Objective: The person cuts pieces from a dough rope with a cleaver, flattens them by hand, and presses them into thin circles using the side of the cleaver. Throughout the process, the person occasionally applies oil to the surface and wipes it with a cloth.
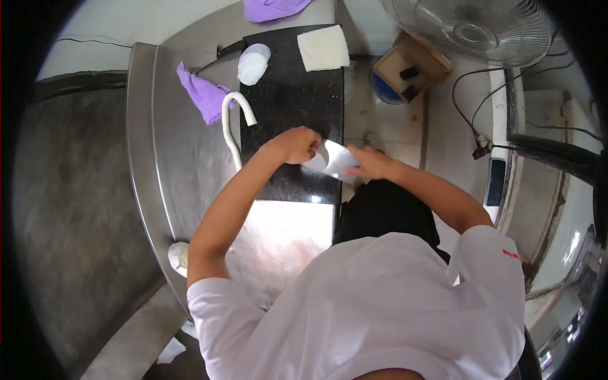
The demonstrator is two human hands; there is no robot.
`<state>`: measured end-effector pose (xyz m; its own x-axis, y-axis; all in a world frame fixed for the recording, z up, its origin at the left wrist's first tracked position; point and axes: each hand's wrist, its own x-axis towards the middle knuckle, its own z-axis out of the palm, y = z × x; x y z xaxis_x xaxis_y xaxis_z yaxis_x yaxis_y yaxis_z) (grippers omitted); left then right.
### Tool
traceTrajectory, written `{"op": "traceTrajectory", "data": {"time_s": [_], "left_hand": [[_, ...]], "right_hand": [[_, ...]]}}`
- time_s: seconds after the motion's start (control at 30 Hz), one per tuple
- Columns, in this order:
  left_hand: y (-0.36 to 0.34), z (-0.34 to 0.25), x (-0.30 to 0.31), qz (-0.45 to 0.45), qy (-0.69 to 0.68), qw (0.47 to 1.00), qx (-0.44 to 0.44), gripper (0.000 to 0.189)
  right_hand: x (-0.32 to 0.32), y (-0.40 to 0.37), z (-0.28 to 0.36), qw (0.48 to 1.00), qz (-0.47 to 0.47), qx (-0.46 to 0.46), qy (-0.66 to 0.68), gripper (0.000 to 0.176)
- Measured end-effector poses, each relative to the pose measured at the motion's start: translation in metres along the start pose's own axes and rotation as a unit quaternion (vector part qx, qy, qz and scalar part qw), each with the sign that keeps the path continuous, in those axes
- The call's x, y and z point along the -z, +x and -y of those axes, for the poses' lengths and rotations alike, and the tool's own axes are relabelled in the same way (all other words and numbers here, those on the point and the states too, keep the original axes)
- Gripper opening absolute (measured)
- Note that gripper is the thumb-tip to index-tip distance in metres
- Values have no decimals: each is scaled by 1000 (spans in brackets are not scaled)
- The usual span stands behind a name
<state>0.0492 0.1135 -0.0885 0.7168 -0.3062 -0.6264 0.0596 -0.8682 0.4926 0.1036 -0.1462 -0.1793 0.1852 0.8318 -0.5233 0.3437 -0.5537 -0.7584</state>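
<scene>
Steel counter [190,152]: 7 to 12 o'clock, under most items.
Black slab [288,101]: 12 o'clock, on counter.
Wire fan [472,31]: between 1 and 2 o'clock.
Open cardboard box [389,66]: also 1 to 2, below fan, dark items inside.
Purple cloth [206,95]: between 10 and 11, crumpled on counter.
White rope-like strip [228,130]: also 10 to 11, hooked end over slab's left edge.
Cream square [323,48]: 12 o'clock, slab's far end.
Shiny flat piece [340,161]: 1 to 2, near centre, between both hands, over slab's right edge.
Left hand [297,144]: 12 o'clock, fingers curled at piece's left end; thumb grip, cannot tell.
Right hand [370,163]: 2 o'clock, thumb and fingers pinching piece's right end.
White lump [252,68]: 11 to 12, on slab.
Phone [497,182]: 3 o'clock.
</scene>
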Motion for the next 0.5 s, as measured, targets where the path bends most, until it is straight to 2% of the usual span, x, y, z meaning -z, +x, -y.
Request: {"op": "traceTrajectory", "data": {"time_s": [0.03,0.1,0.17,0.27,0.3,0.37,0.4,0.43,0.5], "left_hand": [[-2,-4,9,-4,-2,1000,-1,16],[-12,-6,19,9,-37,998,41,16],[-20,1,25,16,-61,996,56,18],[-27,22,25,-70,-133,989,9,30],[-25,34,19,-75,-131,989,11,30],[-21,53,13,-169,-217,961,41,33],[-20,60,15,-180,-233,953,79,32],[-17,67,18,-183,-230,953,79,32],[-10,82,22,-238,-346,906,60,31]], "right_hand": [[-6,-6,-10,1000,16,17,-10,68],[1,-33,11,995,46,13,-87,60],[-15,-44,2,996,31,17,-81,57],[-13,-50,-15,998,34,15,-45,54],[-10,-50,-19,999,53,8,-11,54],[-10,-50,-26,999,42,10,-9,56],[-11,-50,-27,999,31,4,-15,58],[-9,-51,-25,1000,21,-2,-20,60],[-8,-49,-18,999,28,-16,-14,61]]}}
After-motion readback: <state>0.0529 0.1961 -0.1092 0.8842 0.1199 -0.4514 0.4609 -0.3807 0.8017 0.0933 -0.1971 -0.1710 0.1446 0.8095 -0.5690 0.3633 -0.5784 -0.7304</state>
